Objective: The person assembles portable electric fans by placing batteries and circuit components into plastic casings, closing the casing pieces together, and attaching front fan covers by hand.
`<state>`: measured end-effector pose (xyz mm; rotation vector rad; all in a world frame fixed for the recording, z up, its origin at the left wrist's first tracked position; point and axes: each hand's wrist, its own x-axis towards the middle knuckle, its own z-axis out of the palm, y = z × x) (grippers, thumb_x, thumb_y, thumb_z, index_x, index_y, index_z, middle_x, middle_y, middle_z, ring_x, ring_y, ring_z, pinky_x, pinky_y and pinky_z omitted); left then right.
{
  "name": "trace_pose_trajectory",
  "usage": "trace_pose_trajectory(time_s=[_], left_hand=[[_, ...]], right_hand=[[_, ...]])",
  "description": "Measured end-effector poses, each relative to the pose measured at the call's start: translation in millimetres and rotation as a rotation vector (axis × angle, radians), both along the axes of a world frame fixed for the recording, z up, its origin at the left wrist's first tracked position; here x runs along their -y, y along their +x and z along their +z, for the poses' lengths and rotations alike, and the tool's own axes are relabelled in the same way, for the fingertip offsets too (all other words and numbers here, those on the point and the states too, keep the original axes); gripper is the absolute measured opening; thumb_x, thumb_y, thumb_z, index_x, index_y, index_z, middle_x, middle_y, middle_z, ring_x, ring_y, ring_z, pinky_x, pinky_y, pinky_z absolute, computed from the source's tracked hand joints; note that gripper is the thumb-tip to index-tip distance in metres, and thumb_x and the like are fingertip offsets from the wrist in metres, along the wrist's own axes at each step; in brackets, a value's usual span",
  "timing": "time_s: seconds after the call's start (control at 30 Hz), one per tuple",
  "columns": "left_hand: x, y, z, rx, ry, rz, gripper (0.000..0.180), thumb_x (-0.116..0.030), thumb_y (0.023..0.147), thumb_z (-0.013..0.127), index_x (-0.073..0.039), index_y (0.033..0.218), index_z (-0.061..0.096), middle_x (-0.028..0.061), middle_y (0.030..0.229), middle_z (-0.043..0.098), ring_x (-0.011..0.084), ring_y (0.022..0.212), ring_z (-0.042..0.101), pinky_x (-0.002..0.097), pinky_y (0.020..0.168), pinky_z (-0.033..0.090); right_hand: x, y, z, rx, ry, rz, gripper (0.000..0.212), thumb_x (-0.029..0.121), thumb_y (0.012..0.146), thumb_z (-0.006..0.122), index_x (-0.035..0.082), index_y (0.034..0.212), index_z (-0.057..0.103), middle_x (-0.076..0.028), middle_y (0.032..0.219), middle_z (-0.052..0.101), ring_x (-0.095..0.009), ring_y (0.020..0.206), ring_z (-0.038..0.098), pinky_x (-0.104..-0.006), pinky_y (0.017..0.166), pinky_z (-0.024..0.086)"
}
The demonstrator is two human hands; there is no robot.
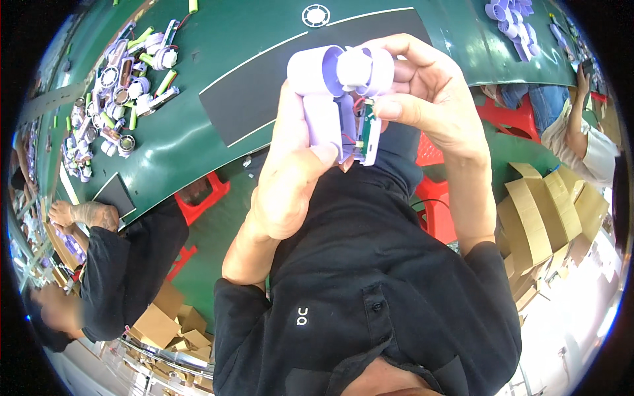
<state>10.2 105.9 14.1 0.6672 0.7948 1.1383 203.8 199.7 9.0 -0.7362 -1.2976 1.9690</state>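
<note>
Above the table's near edge, I hold a light purple handheld fan casing, parted into two halves that stand side by side. My left hand [288,181] is closed around the left casing half [319,122], its thumb along the lower handle. The right casing half [383,69] is gripped by my right hand [439,109], with the thumb beside the green circuit board [367,125]. A white fan wheel [354,70] sits in the round head between the halves. Thin red wires [358,105] run near the board. Part of the inside is hidden by the left half.
A black mat [257,89] lies on the green table [218,33], with a white ring grille [316,15] beyond it. Fan parts [122,86] pile up at left; purple shells [512,26] lie far right. Co-workers sit on both sides, near red stools [205,198] and cardboard boxes [541,218].
</note>
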Motion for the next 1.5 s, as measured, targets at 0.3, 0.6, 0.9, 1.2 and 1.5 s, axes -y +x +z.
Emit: trace_pose_trajectory(time_s=[0.3,0.6,0.9,1.2,1.5], left_hand=[[1.4,1.6,-2.8,-0.132,0.042,0.020,0.085,-0.026,0.092,0.053,-0.003,0.163,0.012,0.0139,0.142,0.049,0.0186,0.117,0.055,0.0311,0.090,0.046],[3.7,6.4,-4.3,-0.271,0.227,0.033,0.078,-0.013,0.103,0.049,0.001,0.164,0.002,0.0163,0.154,0.039,0.0250,0.137,0.045,0.0372,0.112,0.039],[-0.6,1.0,-3.0,-0.178,0.157,-0.061,0.084,-0.013,0.099,0.061,0.002,0.163,0.009,0.0154,0.143,0.048,0.0194,0.116,0.056,0.0335,0.097,0.048],[-18.2,-13.1,17.7,-0.182,0.030,-0.441,0.077,-0.008,0.099,0.063,0.008,0.160,0.020,0.0133,0.125,0.059,0.0192,0.106,0.060,0.0322,0.096,0.049],[9.7,6.7,13.1,-0.933,0.505,0.127,0.064,-0.010,0.087,0.084,0.017,0.136,0.051,0.0231,0.122,0.068,0.0261,0.107,0.071,0.0374,0.095,0.059]], right_hand=[[9.6,-9.1,12.2,0.083,-0.020,-0.058,0.047,0.008,0.089,0.082,-0.002,0.129,0.059,-0.013,0.102,0.073,-0.015,0.087,0.073,-0.0280,0.076,0.061],[11.6,-7.5,15.9,0.115,0.086,-0.067,0.047,-0.002,0.090,0.078,-0.003,0.133,0.060,-0.011,0.105,0.073,-0.012,0.086,0.073,-0.0270,0.074,0.063],[14.5,-2.7,11.1,0.162,0.345,-0.162,0.038,0.015,0.091,0.081,0.000,0.124,0.070,-0.006,0.096,0.075,-0.011,0.076,0.070,-0.0252,0.071,0.057],[-16.6,-12.5,10.3,0.216,1.012,-0.136,0.039,0.026,0.105,0.056,-0.002,0.083,0.071,-0.011,0.075,0.067,-0.019,0.069,0.063,-0.0325,0.060,0.048],[8.0,-5.9,41.3,0.255,0.531,-0.548,0.045,0.032,0.108,0.053,-0.005,0.087,0.070,-0.009,0.078,0.068,-0.011,0.067,0.060,-0.0256,0.060,0.044]])
